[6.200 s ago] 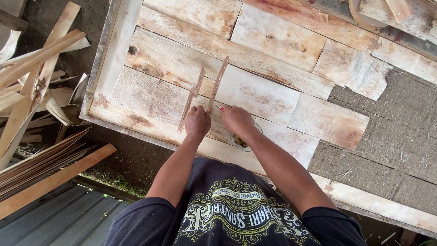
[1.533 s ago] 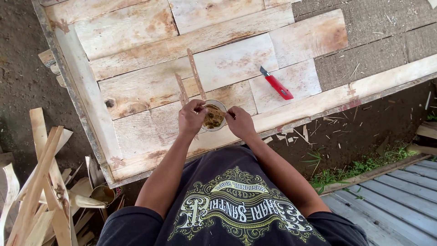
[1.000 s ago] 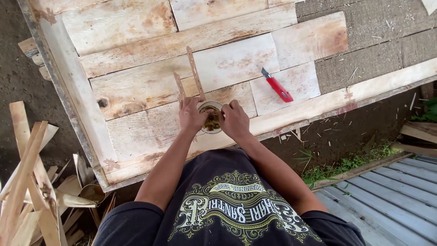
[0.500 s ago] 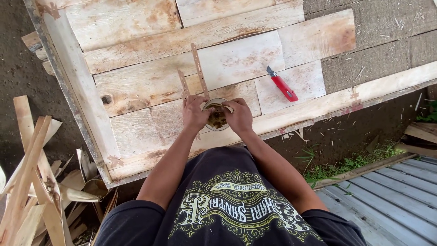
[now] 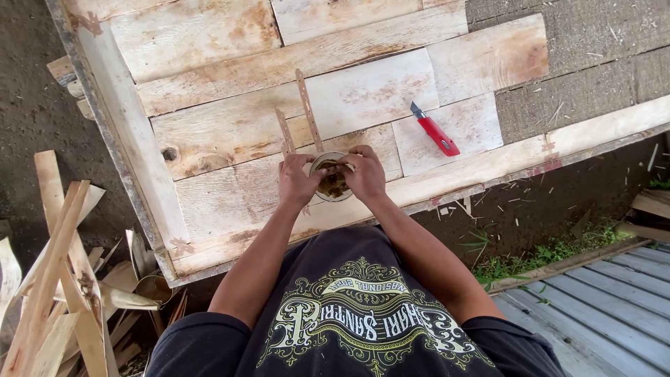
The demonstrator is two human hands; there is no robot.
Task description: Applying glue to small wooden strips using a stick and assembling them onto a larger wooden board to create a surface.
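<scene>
A: Big thing first — pale plank worktable point(image 5: 209, 42), boards laid side by side, framed edge on the left and near side. Rough grey surface point(image 5: 593, 49) shows at the top right.

B: And off the table, bottom left, a heap of scrap wood strips point(image 5: 56, 279). Corrugated grey sheet point(image 5: 614, 314) bottom right.

A: Now the hands. Left hand point(image 5: 296, 183) & right hand point(image 5: 364, 174) both at a small round tin point(image 5: 330, 178) sitting on the near planks, close to the table edge.

B: Grip?

A: Left hand wraps the tin's left side, fingers curled on it. Right hand's fingers are bent over the rim, pressed together — prob. pinching something small there, can't tell what, too tiny.

B: Inside the tin?

A: Brownish-yellow stuff, unclear.

B: Nearby bits?

A: Two thin wooden slats point(image 5: 307, 112) lie just beyond the tin, angled away. Red utility knife point(image 5: 436, 131) to the right, well apart from both hands, blade pointing up-left.
</scene>
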